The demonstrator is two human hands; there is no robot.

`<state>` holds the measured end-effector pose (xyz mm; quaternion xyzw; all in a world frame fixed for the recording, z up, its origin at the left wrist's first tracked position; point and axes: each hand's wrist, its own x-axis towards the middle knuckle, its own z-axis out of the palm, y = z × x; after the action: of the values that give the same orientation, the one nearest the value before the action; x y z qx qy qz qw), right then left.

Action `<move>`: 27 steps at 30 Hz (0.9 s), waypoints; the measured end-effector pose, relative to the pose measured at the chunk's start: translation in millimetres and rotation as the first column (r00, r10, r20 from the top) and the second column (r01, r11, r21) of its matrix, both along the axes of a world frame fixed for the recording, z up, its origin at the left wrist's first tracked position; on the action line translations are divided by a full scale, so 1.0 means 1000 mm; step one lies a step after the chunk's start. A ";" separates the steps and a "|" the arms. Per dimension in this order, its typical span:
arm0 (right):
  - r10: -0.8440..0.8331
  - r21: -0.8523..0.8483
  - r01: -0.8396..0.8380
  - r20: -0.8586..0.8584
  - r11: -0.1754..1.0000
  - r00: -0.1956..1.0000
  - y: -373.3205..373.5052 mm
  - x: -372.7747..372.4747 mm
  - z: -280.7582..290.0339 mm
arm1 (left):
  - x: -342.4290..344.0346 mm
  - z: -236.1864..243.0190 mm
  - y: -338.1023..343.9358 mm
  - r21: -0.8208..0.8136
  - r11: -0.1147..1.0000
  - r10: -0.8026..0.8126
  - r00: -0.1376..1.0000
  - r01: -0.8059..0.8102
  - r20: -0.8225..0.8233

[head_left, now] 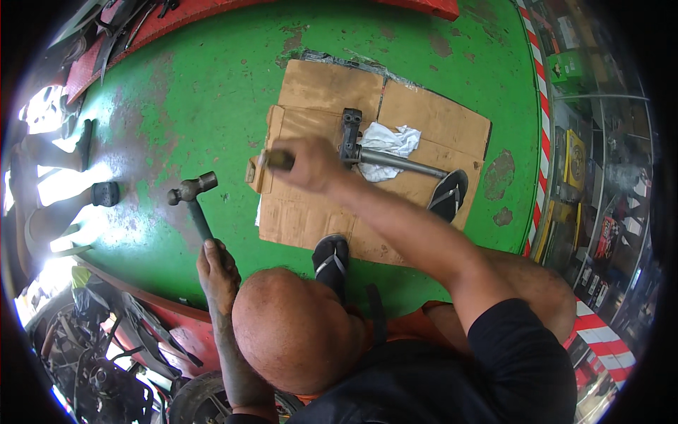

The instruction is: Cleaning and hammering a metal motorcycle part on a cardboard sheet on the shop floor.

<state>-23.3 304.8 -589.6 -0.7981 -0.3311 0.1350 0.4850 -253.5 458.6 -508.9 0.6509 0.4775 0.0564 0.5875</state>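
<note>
My left hand [217, 274] is closed around the dark handle of a ball-peen hammer [192, 188], its head raised above the green floor, left of the cardboard. Over the cardboard's left part, my right hand [312, 164] grips a short, dark brownish cylindrical piece [280, 160]; motion blur hides its exact kind. Just right of that hand lies a metal fork tube [402, 162] with a dark clamp-like bracket [349, 134] at its left end. A crumpled white cloth [388, 140] lies beside and partly under the tube. The bracket and tube are apart from the hammer.
Flattened cardboard [431, 116] covers part of the green floor [212, 92]. My sandalled feet [332, 258] rest on and beside it. Motorcycle parts [99, 374] crowd the lower left. A glass-fronted shelf [600, 155] stands at right behind red-and-white tape [542, 127]. A red platform [152, 35] is upper left.
</note>
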 end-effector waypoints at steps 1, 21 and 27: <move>0.013 0.031 -0.015 0.063 0.999 0.998 0.002 -0.014 -0.005 | 0.002 -0.002 -0.004 -0.057 0.998 0.011 0.999 -0.009 0.034; 0.060 -0.091 -0.037 0.273 0.995 0.960 0.024 -0.041 -0.054 | -0.022 0.003 -0.005 -0.009 0.988 0.152 0.988 -0.152 0.014; 0.054 -0.064 -0.037 0.299 0.997 0.953 0.025 -0.043 -0.060 | -0.019 -0.025 -0.020 0.115 0.972 0.186 0.971 -0.204 0.149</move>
<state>-66.8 329.8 -649.8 -0.8151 -0.4152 0.0328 0.4026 -272.5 438.3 -534.0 0.6320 0.4930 0.1893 0.5672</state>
